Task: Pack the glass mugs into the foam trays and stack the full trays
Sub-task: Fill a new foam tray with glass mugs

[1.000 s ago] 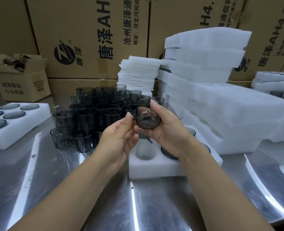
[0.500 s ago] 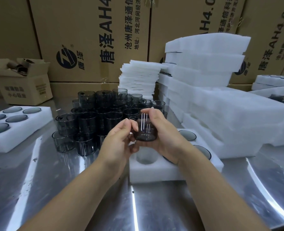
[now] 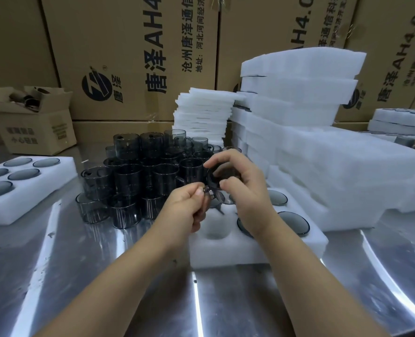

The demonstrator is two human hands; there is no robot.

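Observation:
A smoky glass mug (image 3: 222, 177) is tilted on its side above a white foam tray (image 3: 255, 246). My right hand (image 3: 244, 188) wraps around its body. My left hand (image 3: 188, 206) pinches the mug's handle at its lower left. The tray has an empty round hole (image 3: 216, 227) just under my hands, and mugs sit sunk in its holes on the right (image 3: 296, 222). Several loose dark mugs (image 3: 138, 176) stand stacked in a cluster to the left of my hands.
A filled foam tray (image 3: 31, 190) lies at the left on the steel table (image 3: 104, 276). Tall stacks of foam trays (image 3: 311, 132) rise to the right, thin foam sheets (image 3: 201, 113) behind. Cardboard boxes (image 3: 133, 57) wall the back; a small open box (image 3: 33, 122) sits far left.
The mug has gone from upright to tipped on its side and sunk a little towards the tray. My left hand has closed on its handle.

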